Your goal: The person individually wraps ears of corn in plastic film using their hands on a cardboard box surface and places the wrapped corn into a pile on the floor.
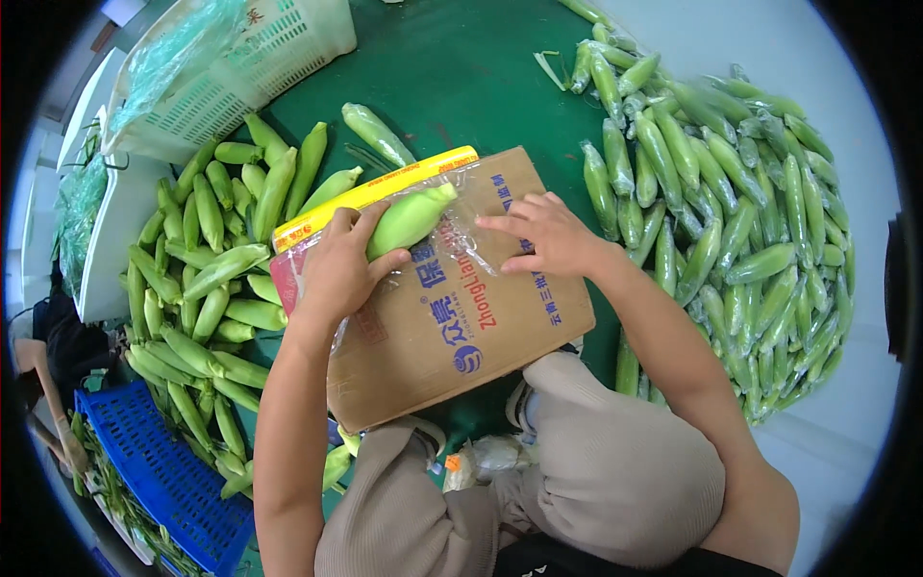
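Note:
A husked-on green ear of corn (411,220) lies on clear cling film (461,241) over a cardboard box (404,375). My left hand (339,263) grips its lower left end, fingers behind and thumb in front. My right hand (551,234) rests over the film's right side with its fingers spread; nothing shows clasped in it. Along the far edge of the cardboard runs a yellow cling film box (375,195). The carton bears printed writing and sits in front of my knees.
Unwrapped corn ears (209,288) are heaped at left, beside a blue plastic crate (166,476) and a white crate (288,58). Film-wrapped ears (750,216) form a large pile at right. Another person's arm (54,397) shows at far left. The floor (461,65) is green.

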Available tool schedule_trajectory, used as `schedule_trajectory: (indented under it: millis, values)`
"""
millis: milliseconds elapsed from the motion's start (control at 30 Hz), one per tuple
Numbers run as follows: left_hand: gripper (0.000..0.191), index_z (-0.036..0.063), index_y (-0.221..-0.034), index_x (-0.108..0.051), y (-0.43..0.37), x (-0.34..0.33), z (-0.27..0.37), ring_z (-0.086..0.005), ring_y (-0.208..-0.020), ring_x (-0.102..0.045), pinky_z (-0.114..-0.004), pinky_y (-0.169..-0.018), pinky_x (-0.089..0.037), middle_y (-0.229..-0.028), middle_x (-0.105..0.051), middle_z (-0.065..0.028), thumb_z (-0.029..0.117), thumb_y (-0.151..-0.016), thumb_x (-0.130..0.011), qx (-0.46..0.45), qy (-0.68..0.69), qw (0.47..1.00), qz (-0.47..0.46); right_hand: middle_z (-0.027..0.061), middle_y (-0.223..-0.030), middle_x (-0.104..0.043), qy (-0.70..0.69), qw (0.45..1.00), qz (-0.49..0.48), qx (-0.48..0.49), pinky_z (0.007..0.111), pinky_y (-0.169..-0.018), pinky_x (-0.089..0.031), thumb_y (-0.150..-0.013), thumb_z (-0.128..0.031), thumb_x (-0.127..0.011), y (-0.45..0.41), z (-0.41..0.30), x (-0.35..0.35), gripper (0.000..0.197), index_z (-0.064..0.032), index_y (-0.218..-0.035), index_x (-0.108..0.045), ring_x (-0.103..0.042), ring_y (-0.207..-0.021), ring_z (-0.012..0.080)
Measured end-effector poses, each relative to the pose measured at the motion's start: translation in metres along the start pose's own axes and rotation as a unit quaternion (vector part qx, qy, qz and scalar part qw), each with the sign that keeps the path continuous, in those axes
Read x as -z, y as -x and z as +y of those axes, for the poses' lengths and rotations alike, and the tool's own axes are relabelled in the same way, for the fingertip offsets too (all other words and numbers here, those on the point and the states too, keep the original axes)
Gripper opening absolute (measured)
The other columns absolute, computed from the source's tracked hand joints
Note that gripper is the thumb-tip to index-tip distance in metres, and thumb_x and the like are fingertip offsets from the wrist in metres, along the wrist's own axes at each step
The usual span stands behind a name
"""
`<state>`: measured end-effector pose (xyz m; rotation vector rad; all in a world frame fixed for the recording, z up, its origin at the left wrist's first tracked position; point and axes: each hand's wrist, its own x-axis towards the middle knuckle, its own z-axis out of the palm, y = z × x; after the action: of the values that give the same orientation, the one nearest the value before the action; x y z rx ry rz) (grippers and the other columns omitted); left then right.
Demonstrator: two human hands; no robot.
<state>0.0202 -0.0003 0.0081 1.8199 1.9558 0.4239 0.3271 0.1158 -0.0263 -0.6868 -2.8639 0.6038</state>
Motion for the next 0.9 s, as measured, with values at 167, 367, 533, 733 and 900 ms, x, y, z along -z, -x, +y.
schedule_trajectory:
  millis: [167, 367, 533, 733, 900]
  values:
    - [0.070, 0.0213, -0.149, -0.051, -0.006, 0.008, -0.010, -0.0385, -0.108, -0.059, -0.045, -0.095, -0.048, -0.114, -0.054, -0.0164, 0.040, -0.086, -0.078, -0.017, 0.002, 0.999, -0.032, 0.0021, -0.094, -0.054, 0.045, 0.998, -0.022, 0.026, 0.043, -0.092, -0.040, -0.081, -0.043, -0.078, -0.009, -0.012, -0.013, 0.058, -0.0314, -0.136, -0.064, -0.052, -0.099, 0.0229]
    - [0.078, 0.0209, -0.147, -0.053, -0.012, 0.009, -0.002, -0.0403, -0.104, -0.060, -0.047, -0.091, -0.050, -0.112, -0.058, -0.0160, 0.036, -0.078, -0.084, -0.067, 0.002, 0.997, -0.035, 0.0093, -0.092, -0.068, -0.180, 0.947, 0.246, -0.104, 0.041, -0.075, -0.052, -0.089, -0.007, -0.069, 0.024, -0.016, -0.044, 0.020, -0.0123, -0.109, -0.068, -0.067, -0.089, 0.0298]
    - [0.073, 0.0203, -0.142, -0.058, 0.007, 0.005, -0.013, -0.0337, -0.107, -0.061, -0.045, -0.093, -0.051, -0.109, -0.063, -0.0107, 0.031, -0.074, -0.084, -0.125, -0.095, 0.988, 0.014, 0.0146, -0.096, -0.072, -0.204, 0.915, 0.312, -0.152, 0.040, -0.073, -0.056, -0.098, -0.007, -0.061, -0.035, -0.062, -0.009, 0.011, -0.0085, -0.109, -0.065, -0.071, -0.086, 0.0339]
    - [0.077, 0.0137, -0.142, -0.056, -0.005, -0.006, -0.004, -0.0321, -0.111, -0.060, -0.045, -0.096, -0.048, -0.119, -0.063, -0.0130, 0.046, -0.076, -0.081, -0.102, -0.105, 0.989, 0.025, 0.0182, -0.115, -0.065, -0.032, 0.987, 0.156, 0.021, 0.044, -0.095, -0.050, -0.089, -0.035, -0.075, -0.093, -0.054, -0.028, 0.050, -0.0006, -0.121, -0.060, -0.061, -0.111, 0.0372]
    - [0.082, 0.0016, -0.127, -0.057, 0.025, -0.015, -0.034, -0.0358, -0.110, -0.059, -0.046, -0.096, -0.047, -0.117, -0.060, -0.0130, 0.057, -0.071, -0.081, -0.188, -0.068, 0.964, 0.173, 0.0183, -0.126, -0.057, 0.096, 0.995, 0.005, 0.031, 0.046, -0.103, -0.047, -0.060, -0.052, -0.090, -0.100, -0.073, -0.022, 0.106, 0.0038, -0.139, -0.047, -0.056, -0.120, 0.0365]
